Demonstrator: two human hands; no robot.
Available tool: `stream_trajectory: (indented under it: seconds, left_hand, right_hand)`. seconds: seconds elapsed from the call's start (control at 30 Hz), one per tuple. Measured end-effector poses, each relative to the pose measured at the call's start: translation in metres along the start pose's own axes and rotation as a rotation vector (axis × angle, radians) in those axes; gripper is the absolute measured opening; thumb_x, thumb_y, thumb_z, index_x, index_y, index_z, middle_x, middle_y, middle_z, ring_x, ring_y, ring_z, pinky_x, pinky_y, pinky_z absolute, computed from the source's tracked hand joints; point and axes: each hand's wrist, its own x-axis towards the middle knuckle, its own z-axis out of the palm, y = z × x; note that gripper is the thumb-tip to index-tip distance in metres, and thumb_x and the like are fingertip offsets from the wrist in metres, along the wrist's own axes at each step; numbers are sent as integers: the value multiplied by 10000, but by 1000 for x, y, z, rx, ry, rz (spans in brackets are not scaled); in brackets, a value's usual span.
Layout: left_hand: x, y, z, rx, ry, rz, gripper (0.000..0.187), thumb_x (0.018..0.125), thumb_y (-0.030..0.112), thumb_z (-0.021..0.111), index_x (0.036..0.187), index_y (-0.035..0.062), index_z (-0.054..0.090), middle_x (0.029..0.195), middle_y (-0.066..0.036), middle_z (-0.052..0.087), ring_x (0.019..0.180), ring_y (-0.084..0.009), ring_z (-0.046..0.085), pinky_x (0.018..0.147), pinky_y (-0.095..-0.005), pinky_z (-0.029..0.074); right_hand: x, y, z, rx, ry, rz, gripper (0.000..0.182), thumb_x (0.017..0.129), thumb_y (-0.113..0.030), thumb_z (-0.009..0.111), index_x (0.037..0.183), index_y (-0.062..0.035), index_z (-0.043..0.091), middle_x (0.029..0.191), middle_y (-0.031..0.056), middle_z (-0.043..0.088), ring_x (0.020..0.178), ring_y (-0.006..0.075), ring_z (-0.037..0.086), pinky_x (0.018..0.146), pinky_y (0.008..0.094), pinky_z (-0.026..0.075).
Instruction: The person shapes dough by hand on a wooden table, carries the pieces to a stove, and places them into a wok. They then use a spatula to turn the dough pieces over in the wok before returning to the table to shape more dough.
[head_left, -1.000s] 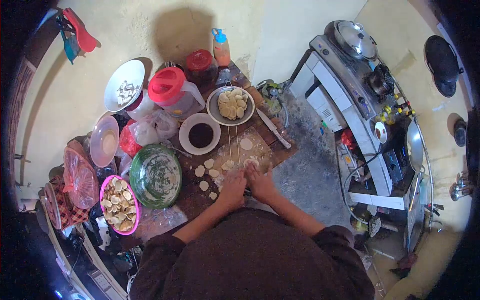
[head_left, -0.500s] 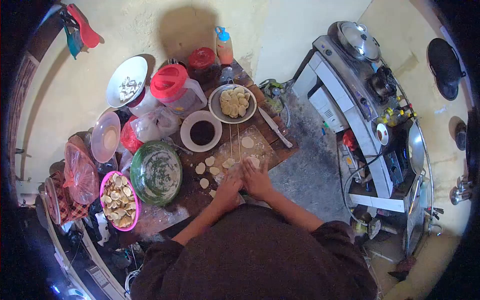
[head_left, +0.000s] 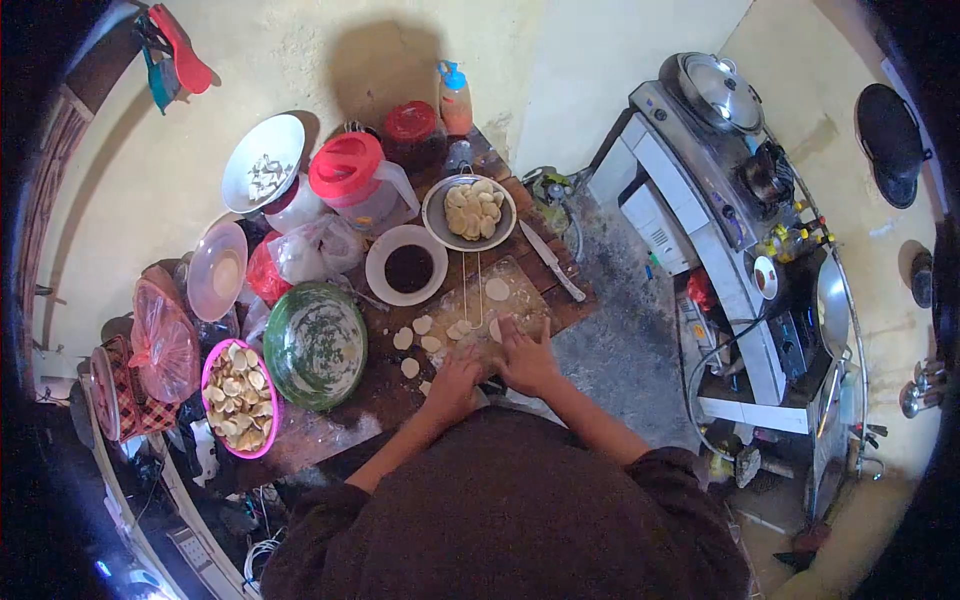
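At lower left, a pink basket [head_left: 281,412] and a green tray [head_left: 270,350] crowd the table [head_left: 385,398]; loose dough rounds [head_left: 410,368] lie at centre. The left hand [head_left: 460,380] rests at the board's [head_left: 522,290] lower edge, grip not discernible; the right hand [head_left: 527,362], fingers spread, partly covers one dough round [head_left: 495,331]. Rightward, a knife [head_left: 552,262] lies near the table's edge, floor [head_left: 615,340] running beyond to the stove counter [head_left: 690,195].

Open right, crowded above
Right of centre, grey concrete floor [head_left: 620,350] lies open; at upper centre, a round metal strainer [head_left: 429,228] and round white bowl [head_left: 377,277] block the way.
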Motion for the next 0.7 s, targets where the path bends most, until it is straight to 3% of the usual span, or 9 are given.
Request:
stream_trajectory:
  seconds: [0.07, 0.17, 0.4, 0.5, 0.57, 0.67, 0.7]
  left_hand:
    - [1, -3, -4, -19, 36, 20, 390, 702, -19, 513, 1092, -32, 504, 1175, -242, 514, 1235, -378, 393, 1032, -549, 266]
    - [0, 1, -11, 30, -1, -46, 317, 734, 15, 517, 1048, -22, 519, 1204, -188, 524, 1280, -327, 355, 1081, -537, 182]
    - [-3, -4, -13, 40, -27, -95, 333, 725, 26, 521, 1058, 6, 525, 1187, -189, 537, 1241, -330, 407, 1054, -548, 231]
    - [0, -10, -8, 37, -10, -87, 341, 708, 31, 533, 1048, 6, 526, 1181, -192, 541, 1235, -334, 412, 1044, -551, 244]
    - [-1, -13, -5, 26, -2, -85, 341, 699, 34, 538, 1039, 6, 527, 1172, -192, 546, 1234, -337, 412, 1041, -551, 246]
    - [7, -18, -5, 50, 21, -27, 347, 695, 39, 543, 1038, -10, 529, 1226, -203, 505, 1258, -326, 388, 1035, -562, 242]
    - [12, -21, -3, 187, -25, 2, 472, 715, 68, 543, 1163, -26, 431, 1268, -210, 464, 1273, -329, 365, 1041, -584, 199]
  right_hand:
    - [-5, 2, -1, 92, 46, 0, 721, 869, -386, 426, 1409, 15, 166, 1482, 144, 197, 1382, 259, 165, 1034, 649, -17]
    - [-3, 0, -3, -79, -4, 61, 704, 875, -385, 414, 1423, -22, 161, 1492, 109, 188, 1386, 229, 155, 1034, 657, 6]
    - [-14, -1, 4, -21, 62, 7, 745, 868, -392, 449, 1419, 4, 140, 1487, 147, 175, 1383, 258, 157, 1027, 658, -28]
    - [-13, -8, 3, -52, 31, 72, 761, 862, -398, 466, 1422, -4, 133, 1489, 144, 169, 1383, 250, 158, 1017, 673, -25]
    - [-13, -11, 3, -80, -39, -48, 753, 869, -403, 445, 1426, -10, 126, 1495, 130, 160, 1385, 241, 155, 1009, 684, -34]
    - [-4, -18, -14, -14, -54, 30, 726, 875, -393, 427, 1424, -12, 142, 1495, 116, 171, 1384, 235, 159, 1012, 683, -37]
    - [-2, -15, -9, -18, -54, 29, 726, 875, -393, 427, 1424, -12, 142, 1495, 116, 171, 1384, 235, 159, 1012, 683, -37]
